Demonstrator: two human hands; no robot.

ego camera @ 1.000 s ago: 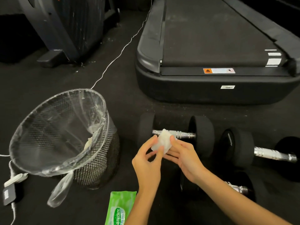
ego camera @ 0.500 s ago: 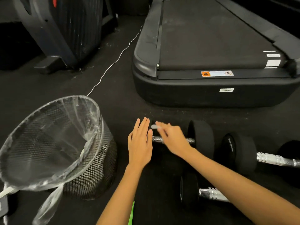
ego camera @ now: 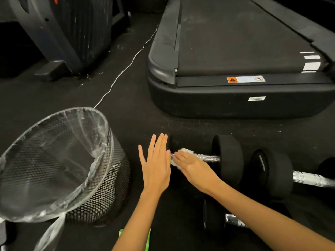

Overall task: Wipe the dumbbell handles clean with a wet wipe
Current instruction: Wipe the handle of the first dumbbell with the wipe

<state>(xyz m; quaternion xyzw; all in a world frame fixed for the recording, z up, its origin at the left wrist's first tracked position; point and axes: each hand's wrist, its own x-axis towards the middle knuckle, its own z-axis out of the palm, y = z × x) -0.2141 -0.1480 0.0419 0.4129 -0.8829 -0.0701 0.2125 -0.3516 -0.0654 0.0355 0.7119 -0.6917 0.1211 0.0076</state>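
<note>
A black dumbbell [ego camera: 227, 158] with a chrome handle [ego camera: 208, 157] lies on the dark floor in the middle. My right hand [ego camera: 192, 167] wraps a white wet wipe [ego camera: 186, 151] around the left part of that handle. My left hand [ego camera: 156, 163] is flat with straight fingers against the dumbbell's left weight, which it mostly hides. A second dumbbell [ego camera: 272, 171] lies to the right, and a third dumbbell [ego camera: 215, 217] sits under my right forearm.
A mesh wastebasket [ego camera: 101, 196] with a clear liner stands at the left. A green wipes pack [ego camera: 147, 240] peeks out at the bottom. A treadmill [ego camera: 235, 98] lies beyond the dumbbells, another machine's base [ego camera: 54, 69] at top left, and a white cable [ego camera: 123, 71] crosses the floor.
A second ago both hands held the wipe in the air. The right hand has since brought it onto the handle and closed around it; the left hand went flat against the left weight.
</note>
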